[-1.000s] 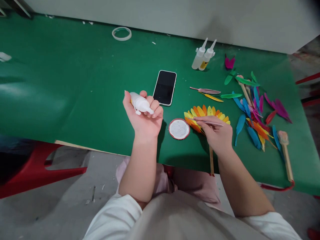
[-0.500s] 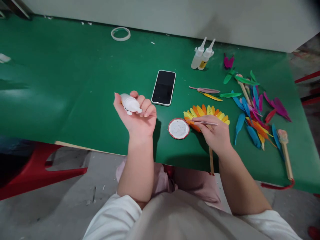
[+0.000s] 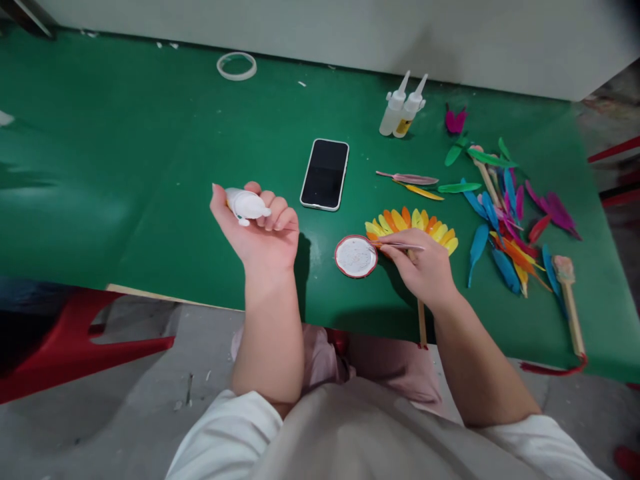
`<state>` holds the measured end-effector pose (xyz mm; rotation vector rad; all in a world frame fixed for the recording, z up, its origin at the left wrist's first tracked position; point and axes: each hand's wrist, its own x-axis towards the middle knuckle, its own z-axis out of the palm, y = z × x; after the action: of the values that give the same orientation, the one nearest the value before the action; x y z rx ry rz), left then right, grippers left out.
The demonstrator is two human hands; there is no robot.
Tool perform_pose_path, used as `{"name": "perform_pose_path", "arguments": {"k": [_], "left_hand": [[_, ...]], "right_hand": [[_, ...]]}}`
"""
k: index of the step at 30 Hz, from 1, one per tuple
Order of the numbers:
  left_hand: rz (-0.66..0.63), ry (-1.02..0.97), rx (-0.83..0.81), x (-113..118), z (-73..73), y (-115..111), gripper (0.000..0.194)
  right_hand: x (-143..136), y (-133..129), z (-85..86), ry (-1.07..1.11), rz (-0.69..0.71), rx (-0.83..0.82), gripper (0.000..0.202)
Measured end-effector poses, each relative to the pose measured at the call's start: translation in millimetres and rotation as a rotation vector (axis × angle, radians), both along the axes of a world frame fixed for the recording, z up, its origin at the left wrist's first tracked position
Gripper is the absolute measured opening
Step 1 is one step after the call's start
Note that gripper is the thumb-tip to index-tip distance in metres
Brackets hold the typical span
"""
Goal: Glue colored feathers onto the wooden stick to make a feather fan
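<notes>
A small white squeeze bottle [image 3: 246, 204] lies in my left hand [image 3: 267, 230], which is wrapped round it above the green table. My right hand [image 3: 423, 263] pinches thin pinkish tweezers [image 3: 407, 246], their tip at the right rim of a round white disc with a red edge [image 3: 356, 257]. Partly behind that hand is a fan of yellow and orange feathers [image 3: 400, 220], its wooden handle [image 3: 422, 323] reaching the table's near edge. A pink feather [image 3: 413, 179] and a yellow feather [image 3: 424, 193] lie beyond the fan.
A phone [image 3: 325, 174] lies between the hands, farther back. Two glue bottles [image 3: 400, 113] stand near the wall, a tape ring [image 3: 237, 67] to their left. Loose coloured feathers [image 3: 507, 263] and a wooden-handled piece [image 3: 571, 307] are at right; a red stool [image 3: 95, 333] stands lower left.
My left hand has moved left with the bottle, which now tilts more sideways. My right hand has shifted slightly left, bringing the tweezers' tip to the disc's rim.
</notes>
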<state>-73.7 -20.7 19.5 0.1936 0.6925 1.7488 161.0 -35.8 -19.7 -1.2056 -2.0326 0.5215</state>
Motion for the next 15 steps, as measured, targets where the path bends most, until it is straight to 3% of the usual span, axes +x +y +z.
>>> {"name": "perform_pose_path", "arguments": {"k": [15], "left_hand": [[-0.013, -0.056, -0.060, -1.7, 1.9, 2.6, 0.053]], "right_hand": [[-3.1, -3.0, 1.8, 0.049, 0.007, -0.020, 0.014]]}}
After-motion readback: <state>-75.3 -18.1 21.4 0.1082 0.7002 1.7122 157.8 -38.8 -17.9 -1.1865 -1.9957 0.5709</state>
